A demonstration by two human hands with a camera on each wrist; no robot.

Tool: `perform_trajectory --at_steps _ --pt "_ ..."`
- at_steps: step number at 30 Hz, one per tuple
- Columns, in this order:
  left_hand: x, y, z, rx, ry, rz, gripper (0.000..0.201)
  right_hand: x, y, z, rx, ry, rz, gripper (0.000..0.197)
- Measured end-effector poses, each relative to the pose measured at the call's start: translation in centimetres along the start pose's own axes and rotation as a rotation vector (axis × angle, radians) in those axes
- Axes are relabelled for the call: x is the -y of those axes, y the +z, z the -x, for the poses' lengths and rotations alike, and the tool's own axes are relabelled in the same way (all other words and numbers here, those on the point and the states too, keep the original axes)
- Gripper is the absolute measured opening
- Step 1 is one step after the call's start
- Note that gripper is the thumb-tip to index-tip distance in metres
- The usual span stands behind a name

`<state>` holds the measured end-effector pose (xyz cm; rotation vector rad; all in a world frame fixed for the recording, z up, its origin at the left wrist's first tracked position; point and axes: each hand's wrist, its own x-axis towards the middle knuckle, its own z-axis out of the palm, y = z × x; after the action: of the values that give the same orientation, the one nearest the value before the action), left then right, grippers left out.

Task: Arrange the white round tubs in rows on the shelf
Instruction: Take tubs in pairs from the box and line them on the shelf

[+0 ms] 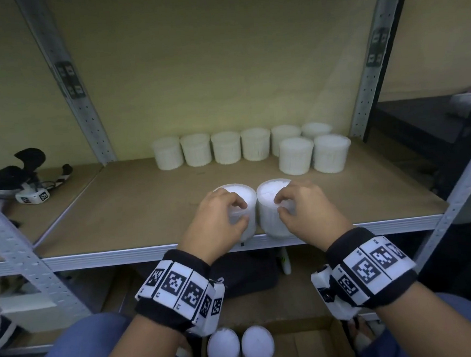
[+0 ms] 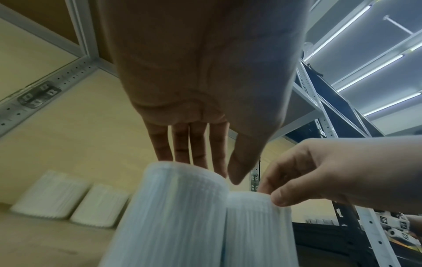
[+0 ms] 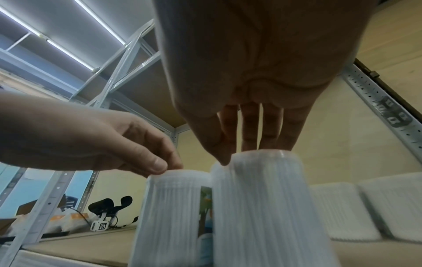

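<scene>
Two white ribbed round tubs stand side by side at the front edge of the brown shelf board (image 1: 135,211). My left hand (image 1: 242,212) grips the left tub (image 1: 249,228) from above, fingers and thumb curled over its top rim. My right hand (image 1: 279,206) grips the right tub (image 1: 265,198) the same way. The left wrist view shows the left hand (image 2: 226,177) on the left tub (image 2: 173,216); the right wrist view shows the right hand (image 3: 239,155) on the right tub (image 3: 262,207). Several tubs (image 1: 226,148) form a row along the back wall. Two more (image 1: 296,156) (image 1: 331,154) stand before it at the right.
Perforated metal uprights (image 1: 82,106) (image 1: 370,83) frame the shelf bay. A black device with a tag (image 1: 23,178) lies on the neighbouring shelf at the left. Below, a cardboard box (image 1: 306,344) holds two more white tubs (image 1: 223,348) (image 1: 257,345). Bare board lies between front tubs and back row.
</scene>
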<state>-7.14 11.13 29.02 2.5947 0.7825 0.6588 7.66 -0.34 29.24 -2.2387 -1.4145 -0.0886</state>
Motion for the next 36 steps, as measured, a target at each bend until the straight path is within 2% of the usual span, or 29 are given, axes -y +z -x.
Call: perform_trajectory --at_steps 5,12,21,28,36 --pt "0.3 0.2 -0.6 -0.053 -0.025 -0.020 0.013 0.0 0.5 -0.1 -0.048 -0.012 -0.005 0.023" --pt "0.6 0.7 -2.3 -0.050 -0.036 -0.093 0.016 -0.2 1.0 -1.8 -0.038 0.007 0.012 0.025" --pt "0.7 1.7 -6.1 -0.084 -0.085 -0.142 0.019 -0.4 2.1 -6.3 0.006 0.037 0.028 0.027" --pt "1.4 2.8 -9.3 -0.088 -0.077 -0.195 0.023 -0.8 3.9 -9.9 0.043 0.013 0.168 0.034" --pt "2.7 3.4 -12.8 -0.056 -0.095 -0.147 0.022 -1.6 4.4 -13.7 0.085 0.022 0.209 0.034"
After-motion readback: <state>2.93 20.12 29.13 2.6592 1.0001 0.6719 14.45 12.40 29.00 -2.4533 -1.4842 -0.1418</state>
